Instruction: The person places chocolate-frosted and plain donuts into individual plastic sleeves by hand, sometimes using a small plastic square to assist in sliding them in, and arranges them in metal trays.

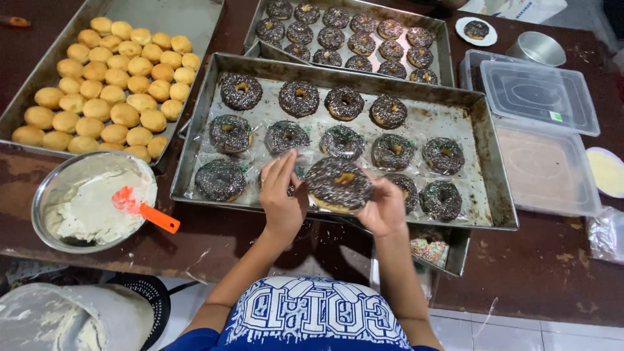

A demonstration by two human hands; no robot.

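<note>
Left hand (284, 195): fingers pinched on a clear wrapper edge, beside the doughnut, likely keeping the film taut.
Right hand (383, 209): closed on the chocolate-sprinkled doughnut (338, 184), lifted just above the near rim so its topping touches nothing.
Metal tray (495, 188): directly beyond both hands, wrapped doughnuts in rows.
Cream bowl (49, 201): left of the hands, orange spatula (144, 210) resting inside.
Plain buns (107, 88): far left, beyond the bowl.

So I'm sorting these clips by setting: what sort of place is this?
Probably a small bakery or home doughnut kitchen. Metal trays hold rows of chocolate doughnuts, another tray carries plain buns, and a bowl of white cream sits by. Both hands hold a doughnut.
</note>
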